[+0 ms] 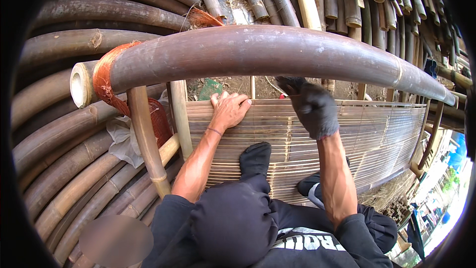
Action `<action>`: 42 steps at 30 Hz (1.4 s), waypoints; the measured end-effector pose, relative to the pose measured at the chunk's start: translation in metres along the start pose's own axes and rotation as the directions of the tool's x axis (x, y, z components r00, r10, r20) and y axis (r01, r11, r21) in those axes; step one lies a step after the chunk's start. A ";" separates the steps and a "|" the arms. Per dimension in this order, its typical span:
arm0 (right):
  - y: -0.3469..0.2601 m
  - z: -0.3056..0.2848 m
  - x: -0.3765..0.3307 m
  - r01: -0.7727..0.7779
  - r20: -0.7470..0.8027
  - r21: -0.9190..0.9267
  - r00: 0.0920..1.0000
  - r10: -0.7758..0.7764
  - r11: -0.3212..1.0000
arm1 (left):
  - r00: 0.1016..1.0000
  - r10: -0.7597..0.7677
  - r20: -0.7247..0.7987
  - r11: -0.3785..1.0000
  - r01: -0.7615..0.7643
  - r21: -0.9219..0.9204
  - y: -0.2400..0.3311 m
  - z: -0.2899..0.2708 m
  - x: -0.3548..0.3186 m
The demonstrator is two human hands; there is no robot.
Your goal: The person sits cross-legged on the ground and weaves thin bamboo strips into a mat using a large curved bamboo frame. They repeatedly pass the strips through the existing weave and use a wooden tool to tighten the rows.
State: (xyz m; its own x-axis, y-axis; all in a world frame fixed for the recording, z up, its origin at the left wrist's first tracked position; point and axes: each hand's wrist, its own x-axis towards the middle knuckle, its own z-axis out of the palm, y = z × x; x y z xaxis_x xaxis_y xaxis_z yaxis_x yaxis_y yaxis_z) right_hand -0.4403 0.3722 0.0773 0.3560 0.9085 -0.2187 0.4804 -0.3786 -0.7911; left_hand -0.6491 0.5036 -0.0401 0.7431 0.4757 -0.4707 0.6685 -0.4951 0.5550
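My bare left hand (229,109) lies flat on the top edge of a woven mat of thin bamboo slats (377,134), fingers spread and pressing down. My right hand (312,106), in a dark glove, is closed at the mat's upper edge just under a thick dark bamboo pole (258,49); whatever it grips is hidden by the glove and the pole. My dark-socked foot (255,159) rests on the mat between my forearms.
Many bamboo poles (64,134) are stacked at the left and across the top. An upright bamboo post (146,139) and orange netting (106,77) stand at the mat's left end. Bare ground shows beyond the mat (233,87).
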 end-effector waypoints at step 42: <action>0.240 -0.173 -0.214 -0.384 -0.462 -0.581 0.882 0.098 0.718 | 0.254 0.650 0.716 0.315 -0.948 0.050 0.196 -0.006 0.015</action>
State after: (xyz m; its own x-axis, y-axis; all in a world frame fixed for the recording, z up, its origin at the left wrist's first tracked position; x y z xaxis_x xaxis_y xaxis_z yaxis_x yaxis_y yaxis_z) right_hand -0.2625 0.0564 0.0329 0.7309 0.6825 -0.0065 0.6738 -0.7230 -0.1526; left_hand -0.5073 0.4178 0.0654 0.6453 -0.7219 -0.2498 -0.4923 -0.6431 0.5866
